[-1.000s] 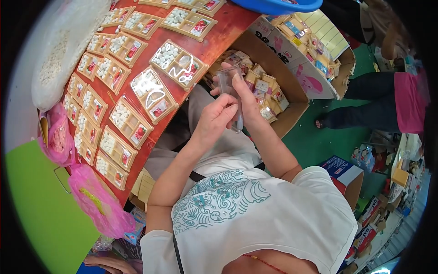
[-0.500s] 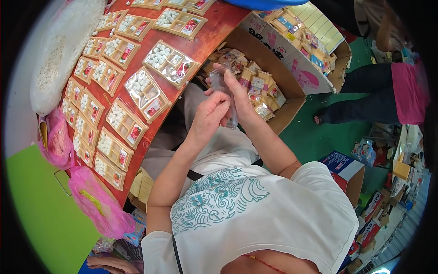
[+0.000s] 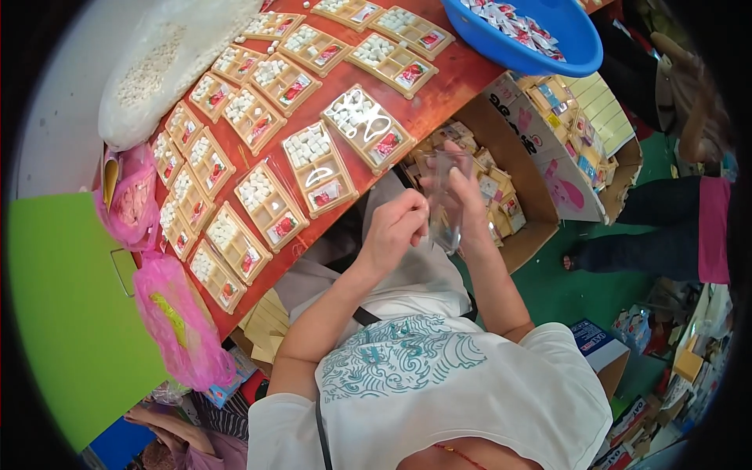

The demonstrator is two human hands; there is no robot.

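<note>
Pinching a clear, empty plastic bag [image 3: 448, 205], both hands' fingers close on it: left hand [image 3: 394, 229], right hand [image 3: 462, 188], above the red worktop [image 3: 439, 86].

blue basin [image 3: 540, 47], red table [image 3: 446, 86], pink bags [image 3: 176, 325]

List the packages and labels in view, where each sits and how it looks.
Clear plastic sleeve: held between both hands, see-through, glossy.
Tray packs: rows on the red table, tan, white pieces, red label.
Blue basin: table's far right, holding small white-and-red sachets.
Cardboard box: beside the table, white printed flap, pink cartoon figure.
Pink bags: table's left edge, translucent.
</note>
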